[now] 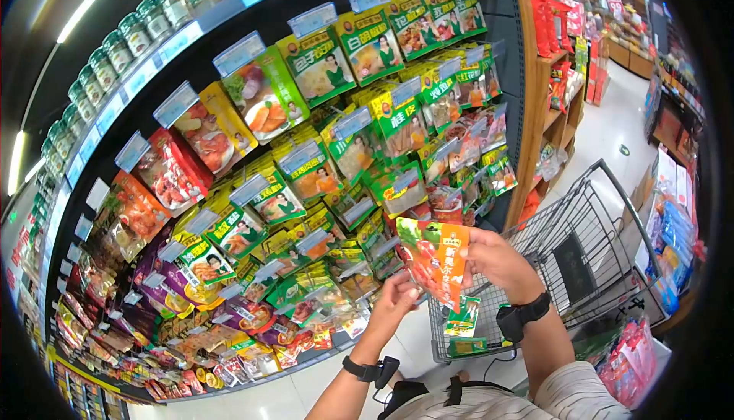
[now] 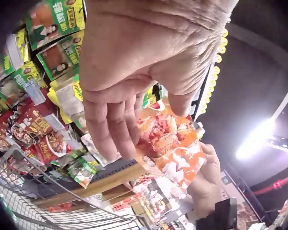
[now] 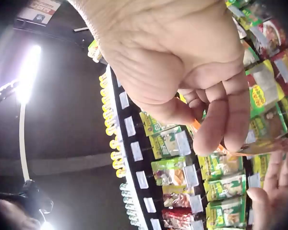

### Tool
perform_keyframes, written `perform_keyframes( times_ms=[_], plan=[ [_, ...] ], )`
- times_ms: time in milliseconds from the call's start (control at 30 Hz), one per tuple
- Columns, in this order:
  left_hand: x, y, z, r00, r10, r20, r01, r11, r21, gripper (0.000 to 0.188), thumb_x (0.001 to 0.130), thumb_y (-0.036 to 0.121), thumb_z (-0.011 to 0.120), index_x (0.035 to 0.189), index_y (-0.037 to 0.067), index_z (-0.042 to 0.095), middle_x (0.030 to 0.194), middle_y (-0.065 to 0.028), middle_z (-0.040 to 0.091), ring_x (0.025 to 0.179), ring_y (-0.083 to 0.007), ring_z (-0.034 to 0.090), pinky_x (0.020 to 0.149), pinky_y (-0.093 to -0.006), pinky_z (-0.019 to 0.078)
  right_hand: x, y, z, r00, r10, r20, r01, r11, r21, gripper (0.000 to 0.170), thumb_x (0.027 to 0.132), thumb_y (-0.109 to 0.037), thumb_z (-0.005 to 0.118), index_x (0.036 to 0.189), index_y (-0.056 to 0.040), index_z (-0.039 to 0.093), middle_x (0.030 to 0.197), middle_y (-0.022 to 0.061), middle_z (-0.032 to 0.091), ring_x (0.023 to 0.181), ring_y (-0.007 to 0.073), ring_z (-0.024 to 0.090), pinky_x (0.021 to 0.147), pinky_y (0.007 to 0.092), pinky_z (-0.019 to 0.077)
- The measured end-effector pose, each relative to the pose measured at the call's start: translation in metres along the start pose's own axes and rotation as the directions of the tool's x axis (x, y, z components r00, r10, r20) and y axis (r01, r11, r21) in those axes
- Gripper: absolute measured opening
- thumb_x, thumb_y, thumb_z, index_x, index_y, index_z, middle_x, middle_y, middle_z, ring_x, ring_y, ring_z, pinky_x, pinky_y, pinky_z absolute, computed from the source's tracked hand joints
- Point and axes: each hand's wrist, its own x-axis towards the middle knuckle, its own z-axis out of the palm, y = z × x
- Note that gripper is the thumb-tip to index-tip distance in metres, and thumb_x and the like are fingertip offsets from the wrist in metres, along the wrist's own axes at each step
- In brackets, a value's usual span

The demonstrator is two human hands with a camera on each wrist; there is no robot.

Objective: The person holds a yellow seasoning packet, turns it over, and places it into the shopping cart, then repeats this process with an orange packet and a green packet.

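Observation:
An orange and green seasoning packet [image 1: 434, 259], printed with a picture of reddish food, is held up between the two hands in front of the shelf. My right hand [image 1: 501, 263] pinches its right edge between thumb and fingers, as the right wrist view also shows. At its lower left edge is my left hand [image 1: 394, 305], fingers loosely extended and thumb apart from them. In the left wrist view, the left fingers [image 2: 117, 124] overlap the packet's picture side [image 2: 165, 139]. Below the held packet, a green seasoning packet [image 1: 464, 317] lies in the shopping cart [image 1: 566, 244].
Rows of hanging seasoning packets [image 1: 317, 167] with price tags fill the rack on the left. Green-lidded jars [image 1: 136, 34] line the shelf above. A wooden shelf end [image 1: 527, 76] stands beyond the cart, and a pink plastic bag [image 1: 631, 363] is at lower right.

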Motion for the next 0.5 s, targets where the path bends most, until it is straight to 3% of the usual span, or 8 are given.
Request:
perform_keyframes(
  times_ms=[100, 233, 333, 500],
  plan=[
    [-0.011, 0.0, -0.013, 0.991, 0.091, -0.1, -0.08, 0.991, 0.112, 0.059, 0.099, 0.039, 0.061, 0.14, 0.001, 0.043, 0.124, -0.0128, 0.059, 0.11, -0.0217, 0.061, 0.094, -0.0358, 0.052, 0.007, 0.0, 0.014, 0.998, 0.002, 0.067, -0.005, 0.999, 0.052, 0.035, 0.097, -0.011, 0.052, 0.13, 0.0022, 0.052, 0.092, 0.0094, 0.069, 0.062, 0.0129, 0.065, 0.057, 0.0255, 0.0545],
    [-0.033, 0.017, -0.015, 0.995, -0.1, 0.031, 0.104, 0.969, -0.226, 0.049, 0.099, 0.032, 0.061, 0.135, 0.001, 0.049, 0.119, -0.0095, 0.063, 0.102, -0.0173, 0.065, 0.085, -0.0321, 0.0553, 0.017, 0.0, 0.026, 0.999, 0.0, 0.052, -0.002, 0.999, 0.043, 0.03, 0.097, -0.012, 0.052, 0.124, 0.0012, 0.053, 0.091, 0.0092, 0.069, 0.06, 0.0132, 0.065, 0.056, 0.0252, 0.0541],
    [-0.04, 0.01, -0.024, 0.992, -0.122, 0.007, 0.121, 0.973, -0.196, 0.04, 0.099, 0.033, 0.062, 0.126, 0.003, 0.055, 0.106, -0.0085, 0.068, 0.087, -0.0157, 0.068, 0.075, -0.0301, 0.0568, 0.026, 0.006, 0.022, 1.0, 0.0, 0.031, -0.001, 1.0, 0.026, 0.025, 0.097, -0.012, 0.052, 0.118, -0.0001, 0.055, 0.09, 0.0087, 0.069, 0.061, 0.0133, 0.065, 0.056, 0.0255, 0.0541],
    [-0.051, 0.033, -0.031, 0.988, -0.003, -0.154, -0.041, 0.958, -0.282, 0.03, 0.099, 0.03, 0.062, 0.116, 0.005, 0.058, 0.096, -0.0073, 0.07, 0.076, -0.0136, 0.067, 0.068, -0.0274, 0.0555, 0.033, 0.004, 0.027, 1.0, -0.009, -0.006, 0.009, 1.0, 0.008, 0.02, 0.098, -0.013, 0.053, 0.113, -0.0014, 0.055, 0.087, 0.0074, 0.069, 0.064, 0.0144, 0.067, 0.059, 0.0266, 0.0551]
  ],
)
